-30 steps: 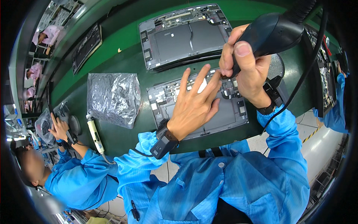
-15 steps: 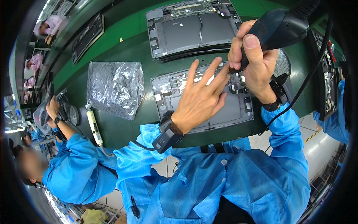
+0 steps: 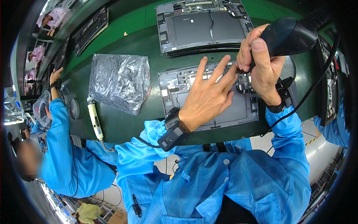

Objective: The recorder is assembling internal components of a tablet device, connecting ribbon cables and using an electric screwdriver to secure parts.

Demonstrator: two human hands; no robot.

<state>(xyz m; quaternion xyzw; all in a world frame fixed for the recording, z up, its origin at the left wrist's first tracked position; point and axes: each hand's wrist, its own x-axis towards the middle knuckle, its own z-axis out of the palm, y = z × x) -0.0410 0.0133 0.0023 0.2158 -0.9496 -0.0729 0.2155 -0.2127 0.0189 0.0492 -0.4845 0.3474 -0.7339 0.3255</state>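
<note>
An opened laptop base (image 3: pixel 236 106) with grey battery panels and exposed circuit parts lies on the green worktop in front of me. My left hand (image 3: pixel 209 97) rests over it with spread fingers, its fingertips along the upper circuit strip. My right hand (image 3: pixel 263 71) is wrapped round a black electric screwdriver (image 3: pixel 285 39) with a ribbed sleeve at its back end. The screwdriver slants down to the upper right part of the base, close beside my left index fingertip. Fingers hide its tip.
Beyond stands a stack of similar laptop bases (image 3: pixel 192 31). A clear plastic bag (image 3: pixel 119 82) and a pale yellow electric screwdriver (image 3: pixel 94 118) lie leftward. A round mesh-topped object (image 3: pixel 289 69) sits behind my right wrist. A black cable (image 3: pixel 305 99) hangs at right. A co-worker (image 3: pixel 74 156) works at left.
The whole view has shifted slightly, so the bench things appear further right. My hands keep the same pose at the laptop base. The co-worker's arm at left has stretched out farther along the bench.
</note>
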